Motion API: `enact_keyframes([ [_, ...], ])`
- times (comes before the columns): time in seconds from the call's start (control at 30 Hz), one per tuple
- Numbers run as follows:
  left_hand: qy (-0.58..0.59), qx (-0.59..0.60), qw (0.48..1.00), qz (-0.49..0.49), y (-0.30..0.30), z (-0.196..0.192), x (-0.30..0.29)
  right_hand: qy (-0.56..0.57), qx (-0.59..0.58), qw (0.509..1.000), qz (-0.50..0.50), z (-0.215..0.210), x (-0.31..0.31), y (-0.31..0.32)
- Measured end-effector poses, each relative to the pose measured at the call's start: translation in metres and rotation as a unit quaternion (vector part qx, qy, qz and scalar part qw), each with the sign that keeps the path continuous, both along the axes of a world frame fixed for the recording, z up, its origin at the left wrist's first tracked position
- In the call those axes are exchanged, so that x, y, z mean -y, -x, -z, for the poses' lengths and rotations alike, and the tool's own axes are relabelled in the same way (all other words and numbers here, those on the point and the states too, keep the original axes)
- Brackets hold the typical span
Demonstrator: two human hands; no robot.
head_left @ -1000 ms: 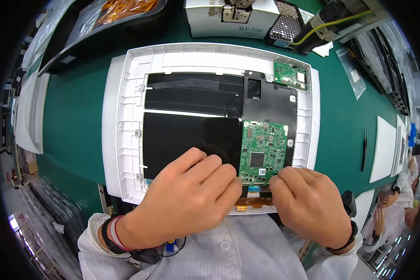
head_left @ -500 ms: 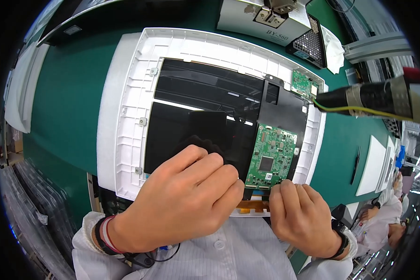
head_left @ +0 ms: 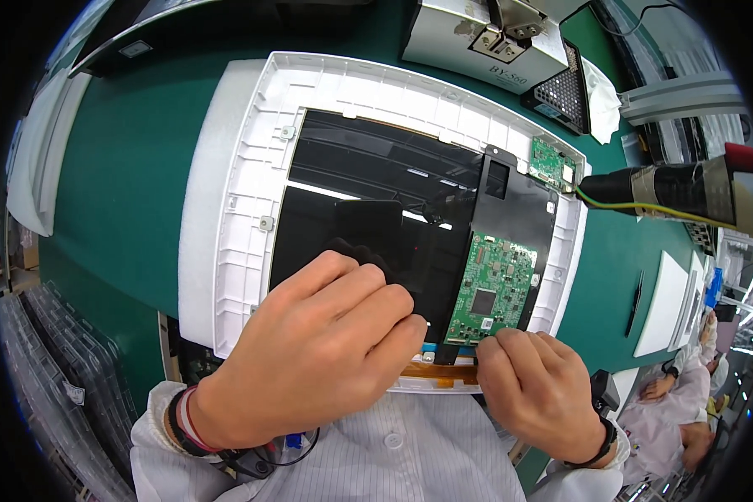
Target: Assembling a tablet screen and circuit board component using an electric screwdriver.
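A white plastic frame point(head_left: 241, 167) holds a dark glossy display panel point(head_left: 343, 159). A green circuit board point(head_left: 495, 280) is mounted toward its right side. My left hand point(head_left: 326, 343) is closed over the panel's lower part, left of the board; its fingertips are hidden, so whatever they hold does not show. With fingers pinched, my right hand point(head_left: 535, 389) touches the board's lower right edge, and what lies between those fingertips is covered too. An orange-brown flex strip point(head_left: 439, 374) runs along the near edge between my hands. A smaller green board point(head_left: 552, 163) sits in the far right corner.
White foam point(head_left: 205, 209) lies under the frame on a green mat point(head_left: 117, 184). A taped black tool with a yellow-green wire point(head_left: 653, 188) reaches in from the right. Behind stand a metal box machine point(head_left: 485, 50) and a perforated black tray point(head_left: 565, 88). Tweezers point(head_left: 636, 301) lie at right; another person point(head_left: 669, 402) sits beyond.
My left hand has drawn slightly left from the board, uncovering more of the near edge and flex strip. My right hand stays at the board's lower edge. The whole view has shifted a little.
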State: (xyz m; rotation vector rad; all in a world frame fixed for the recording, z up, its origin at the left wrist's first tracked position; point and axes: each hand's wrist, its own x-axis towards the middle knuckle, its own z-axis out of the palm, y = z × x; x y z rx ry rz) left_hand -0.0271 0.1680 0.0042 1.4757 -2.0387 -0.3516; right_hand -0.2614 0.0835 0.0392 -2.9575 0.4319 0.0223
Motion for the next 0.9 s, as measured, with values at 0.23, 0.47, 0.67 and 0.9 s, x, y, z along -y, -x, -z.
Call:
enact_keyframes([
  [0.23,-0.005,-0.003,1.0,-0.008,-0.005,0.0,0.001,0.039,-0.054,0.998,-0.009,-0.006,-0.004,-0.013],
  [0.47,0.009,-0.023,0.999,-0.025,-0.007,0.0,0.0,0.083,-0.085,0.992,-0.032,-0.006,-0.007,-0.019],
  [0.67,0.014,-0.033,0.999,-0.033,-0.011,0.0,-0.001,0.065,-0.07,0.995,0.005,-0.002,-0.012,-0.012],
  [0.9,0.002,-0.032,0.999,-0.028,-0.016,-0.003,-0.002,0.016,-0.027,0.999,0.028,-0.001,-0.008,-0.012],
])
